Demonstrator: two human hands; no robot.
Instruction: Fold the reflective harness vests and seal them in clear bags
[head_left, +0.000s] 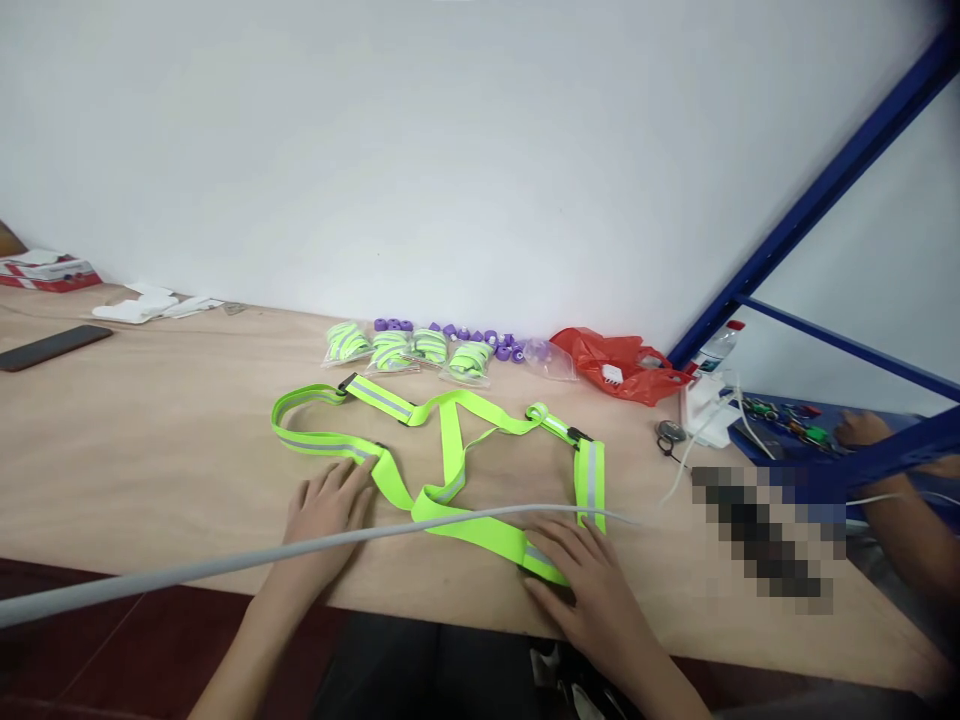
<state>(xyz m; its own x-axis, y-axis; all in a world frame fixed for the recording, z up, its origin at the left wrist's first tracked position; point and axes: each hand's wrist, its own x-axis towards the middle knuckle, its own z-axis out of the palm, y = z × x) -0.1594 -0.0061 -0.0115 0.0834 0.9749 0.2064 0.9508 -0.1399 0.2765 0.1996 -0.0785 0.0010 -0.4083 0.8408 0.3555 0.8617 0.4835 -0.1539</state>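
Observation:
A neon-yellow reflective harness (pixel 480 527) with grey stripes and black buckles lies spread in loops on the wooden table. My left hand (pixel 328 508) rests flat at its left loop, fingers stretched out and fingertips touching the strap. Over the harness's lower right corner lies my right hand (pixel 589 575), its fingers spread and covering part of the strap. Neither hand is closed around anything. Behind the harness, several clear bags (pixel 470 360) hold folded straps of the same neon yellow. A white cable (pixel 300 548) crosses the view in front of both hands.
Small purple pieces (pixel 504 352) line the wall beside a red plastic bag (pixel 611 360). To the right stand a bottle (pixel 720 347) and a blue metal frame (pixel 806 190), with another person's arm (pixel 900 520) beyond. A dark phone (pixel 52 347) lies far left.

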